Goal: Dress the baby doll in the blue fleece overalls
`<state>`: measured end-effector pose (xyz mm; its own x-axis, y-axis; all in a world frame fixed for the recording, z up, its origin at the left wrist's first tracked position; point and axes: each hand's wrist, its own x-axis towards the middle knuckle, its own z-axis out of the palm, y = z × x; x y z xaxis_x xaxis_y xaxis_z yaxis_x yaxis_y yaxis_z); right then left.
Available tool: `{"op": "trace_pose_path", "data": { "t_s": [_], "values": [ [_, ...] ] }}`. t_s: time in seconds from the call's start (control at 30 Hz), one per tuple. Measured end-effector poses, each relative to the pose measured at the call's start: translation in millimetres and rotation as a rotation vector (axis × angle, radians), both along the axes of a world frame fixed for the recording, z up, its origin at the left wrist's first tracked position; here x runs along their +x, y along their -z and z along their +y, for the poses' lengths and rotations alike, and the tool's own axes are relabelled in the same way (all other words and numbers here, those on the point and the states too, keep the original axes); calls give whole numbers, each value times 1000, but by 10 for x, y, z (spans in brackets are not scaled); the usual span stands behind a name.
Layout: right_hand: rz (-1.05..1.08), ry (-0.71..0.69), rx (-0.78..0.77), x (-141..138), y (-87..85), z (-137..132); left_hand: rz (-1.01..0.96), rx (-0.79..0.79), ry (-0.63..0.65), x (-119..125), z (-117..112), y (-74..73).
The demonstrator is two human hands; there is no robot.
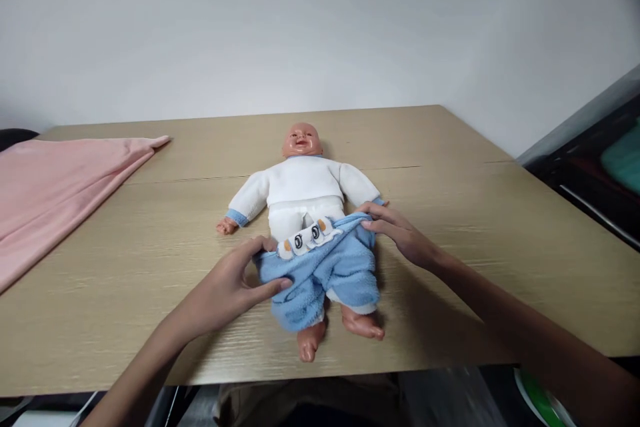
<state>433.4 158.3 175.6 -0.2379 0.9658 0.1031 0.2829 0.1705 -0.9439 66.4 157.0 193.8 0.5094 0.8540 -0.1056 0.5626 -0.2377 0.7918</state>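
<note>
A baby doll (305, 177) lies on its back, its head toward the wall and its bare feet toward me. It wears a white long-sleeved top with blue cuffs. Blue fleece pants (320, 273) with a white face patch cover its legs up to the hips, and white shows between waistband and top. My left hand (245, 280) grips the waistband at the left, thumb on the front of the fabric. At the waistband's right corner, my right hand (395, 230) pinches the cloth, close beside the doll's hand. The waistband slants, higher on the right.
A pink cloth (75, 187) is spread over the left part of the wooden table (475, 213). A pale wall (300, 27) rises behind the table. Dark objects stand beyond the right edge, and a green and white round item (540, 400) is below the front edge.
</note>
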Motion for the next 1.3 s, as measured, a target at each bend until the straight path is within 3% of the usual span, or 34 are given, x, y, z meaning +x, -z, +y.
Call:
{"op": "trace_pose_path", "data": {
  "t_s": [0.13,0.3,0.47,0.63,0.77,0.87,1.03,1.13,1.3],
  "values": [
    [-47,-55,45,-138,-41,132,-157,135,-53,24,157,58],
    [22,168,166,-288,116,362,-204,271,-133,175,534,168],
    [-8,238,166,-344,210,639,-273,190,-246,306,887,276],
    [-99,228,231,-369,98,708,-420,44,-131,365,1047,252],
    [-64,280,276,-377,83,803,-403,218,-118,395,1117,275],
    [-24,293,223,-387,163,991,-398,279,-149,449,1216,322],
    [39,274,86,-409,293,1270,-473,47,-225,540,1413,361],
    [73,224,45,-331,297,1206,-448,-16,-132,422,1492,354],
    [80,146,-4,-3,300,829,-296,-133,149,-22,1524,282]
  ]
}}
